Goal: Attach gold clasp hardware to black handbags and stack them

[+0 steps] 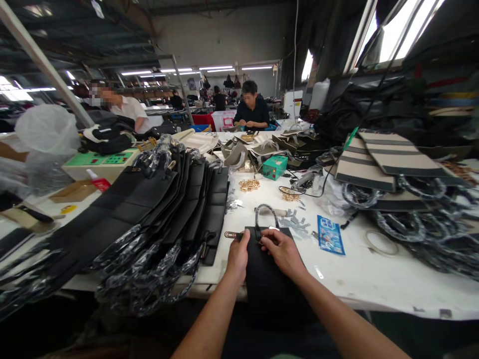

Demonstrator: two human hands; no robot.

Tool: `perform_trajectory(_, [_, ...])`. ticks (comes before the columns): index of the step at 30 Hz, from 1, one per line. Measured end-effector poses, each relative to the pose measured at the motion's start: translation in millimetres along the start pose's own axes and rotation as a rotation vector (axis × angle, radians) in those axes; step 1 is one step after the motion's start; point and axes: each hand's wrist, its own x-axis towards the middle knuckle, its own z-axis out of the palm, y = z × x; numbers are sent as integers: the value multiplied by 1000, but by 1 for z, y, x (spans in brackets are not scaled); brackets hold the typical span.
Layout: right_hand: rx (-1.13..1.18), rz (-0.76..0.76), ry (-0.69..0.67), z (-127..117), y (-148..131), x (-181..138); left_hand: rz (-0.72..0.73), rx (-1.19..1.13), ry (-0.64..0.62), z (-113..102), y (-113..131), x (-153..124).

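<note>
A black bag panel (267,286) lies over the table's front edge, with a plastic-wrapped loop handle (266,207) at its far end. My left hand (237,257) is closed on the panel's left edge, thumb on top. Just beyond that thumb, a short dark strap tab with a gold-coloured metal fitting (232,235) sticks out to the left. My right hand (283,251) rests over the panel near the base of the handle. Its thumb and fingertips are pinched together on a small thing I cannot make out.
Stacked black bag panels (168,199) with wrapped handles fill the left. Striped panels (389,157) are piled at right. Gold fittings (249,185), a green box (275,167), metal strips (297,223) and a blue packet (331,235) lie between. A person (252,110) sits across the table.
</note>
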Motion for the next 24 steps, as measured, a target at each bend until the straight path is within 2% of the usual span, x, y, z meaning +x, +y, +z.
perform_trajectory(7, [-5, -20, 20, 0, 4, -2, 3, 37, 31, 1, -1, 3])
perform_trajectory(14, [-252, -152, 124, 9, -4, 3, 7, 57, 64, 3, 0, -1])
perform_trajectory(19, [-407, -224, 111, 11, -9, 4, 49, 86, 76, 4, 2, -5])
perform_trajectory(24, [-476, -247, 90, 12, -16, 4, 28, 116, 86, 5, 3, -5])
